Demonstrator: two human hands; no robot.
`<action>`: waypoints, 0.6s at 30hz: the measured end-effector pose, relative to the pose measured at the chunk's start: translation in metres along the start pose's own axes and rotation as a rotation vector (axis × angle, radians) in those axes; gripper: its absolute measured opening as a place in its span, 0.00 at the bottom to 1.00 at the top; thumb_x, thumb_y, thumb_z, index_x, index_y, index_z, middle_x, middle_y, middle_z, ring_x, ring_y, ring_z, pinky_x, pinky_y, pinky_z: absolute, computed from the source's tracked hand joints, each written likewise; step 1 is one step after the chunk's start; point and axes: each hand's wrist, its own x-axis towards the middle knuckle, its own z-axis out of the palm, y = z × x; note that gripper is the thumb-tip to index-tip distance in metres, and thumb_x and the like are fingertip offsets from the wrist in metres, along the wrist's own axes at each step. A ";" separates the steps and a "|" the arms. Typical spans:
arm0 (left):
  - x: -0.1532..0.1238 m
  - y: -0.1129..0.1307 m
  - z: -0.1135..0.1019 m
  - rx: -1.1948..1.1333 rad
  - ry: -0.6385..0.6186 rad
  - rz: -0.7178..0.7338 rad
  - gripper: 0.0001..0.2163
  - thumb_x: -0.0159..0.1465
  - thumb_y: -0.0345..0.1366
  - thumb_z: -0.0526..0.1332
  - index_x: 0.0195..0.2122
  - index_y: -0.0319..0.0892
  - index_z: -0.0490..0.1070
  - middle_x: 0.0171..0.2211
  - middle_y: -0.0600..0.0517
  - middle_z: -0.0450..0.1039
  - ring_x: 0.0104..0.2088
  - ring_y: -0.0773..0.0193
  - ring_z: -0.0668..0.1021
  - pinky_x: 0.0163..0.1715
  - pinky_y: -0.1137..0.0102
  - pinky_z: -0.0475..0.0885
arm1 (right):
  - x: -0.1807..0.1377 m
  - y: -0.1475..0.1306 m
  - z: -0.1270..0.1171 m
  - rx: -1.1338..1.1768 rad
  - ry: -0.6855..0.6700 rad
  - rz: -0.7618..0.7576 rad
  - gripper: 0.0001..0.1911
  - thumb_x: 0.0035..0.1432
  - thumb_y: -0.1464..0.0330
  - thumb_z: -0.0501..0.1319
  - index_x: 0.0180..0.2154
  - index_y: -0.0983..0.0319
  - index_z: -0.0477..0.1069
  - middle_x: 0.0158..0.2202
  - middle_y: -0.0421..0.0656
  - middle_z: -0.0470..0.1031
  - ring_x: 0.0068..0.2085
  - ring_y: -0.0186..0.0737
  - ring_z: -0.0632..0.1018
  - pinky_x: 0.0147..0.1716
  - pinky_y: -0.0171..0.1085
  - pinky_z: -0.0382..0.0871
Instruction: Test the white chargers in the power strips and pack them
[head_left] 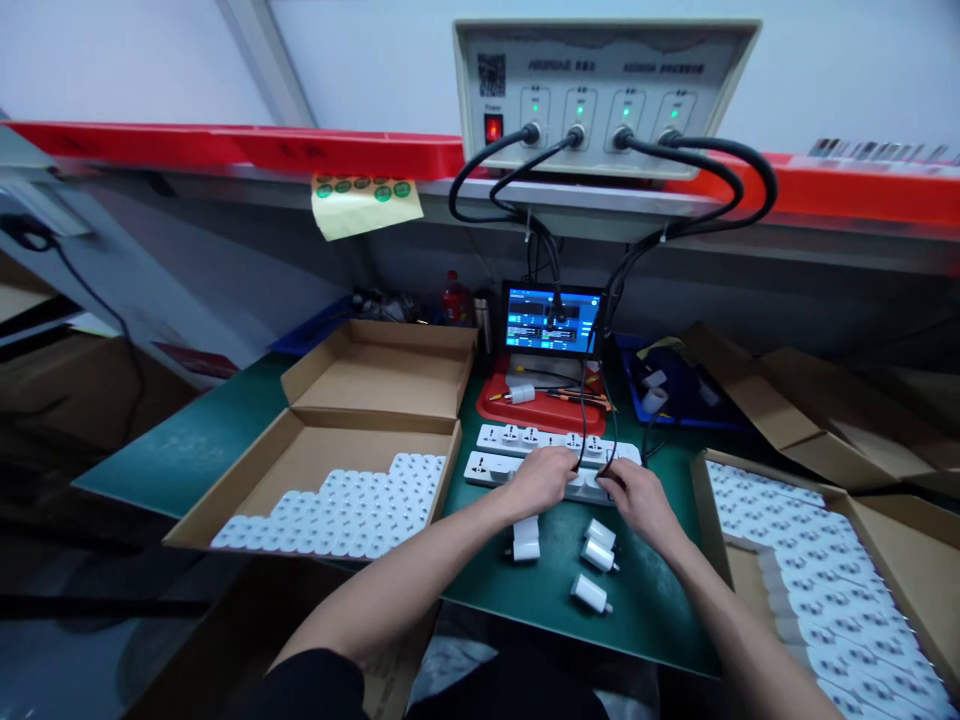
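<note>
Both my hands rest on the nearer of two white power strips (489, 466) on the green bench top. My left hand (541, 478) is curled with its fingers closed over something at the strip; what it holds is hidden. My right hand (632, 493) is likewise closed beside it, at the black cables that run down to the strip. Several white chargers (590, 593) lie loose on the mat just below my hands. The second power strip (525, 437) lies behind the first.
An open cardboard box (300, 455) at the left holds rows of white chargers. Another full box (810, 560) stands at the right. Behind the strips are a red tray (525, 408), a small lit screen (553, 320) and, above, a grey tester (600, 90) with black cables.
</note>
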 end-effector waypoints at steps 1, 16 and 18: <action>0.000 0.000 0.002 0.010 0.007 0.005 0.06 0.74 0.33 0.62 0.41 0.40 0.79 0.44 0.44 0.83 0.47 0.53 0.83 0.48 0.65 0.74 | 0.000 0.001 0.001 -0.010 0.002 -0.007 0.11 0.71 0.62 0.57 0.36 0.57 0.73 0.38 0.45 0.80 0.40 0.47 0.79 0.40 0.41 0.68; -0.073 -0.072 -0.048 0.105 0.045 -0.116 0.18 0.70 0.35 0.70 0.59 0.41 0.75 0.57 0.41 0.81 0.59 0.45 0.81 0.60 0.56 0.76 | 0.002 -0.073 0.021 -0.470 -0.056 -0.194 0.16 0.80 0.64 0.53 0.53 0.58 0.79 0.49 0.49 0.84 0.43 0.46 0.85 0.39 0.38 0.73; -0.078 -0.082 -0.046 0.090 0.001 -0.170 0.15 0.70 0.33 0.69 0.57 0.42 0.76 0.55 0.41 0.83 0.57 0.44 0.83 0.57 0.57 0.78 | 0.020 -0.094 0.045 -0.525 -0.188 -0.173 0.17 0.77 0.69 0.54 0.60 0.58 0.75 0.57 0.50 0.82 0.44 0.46 0.86 0.38 0.38 0.73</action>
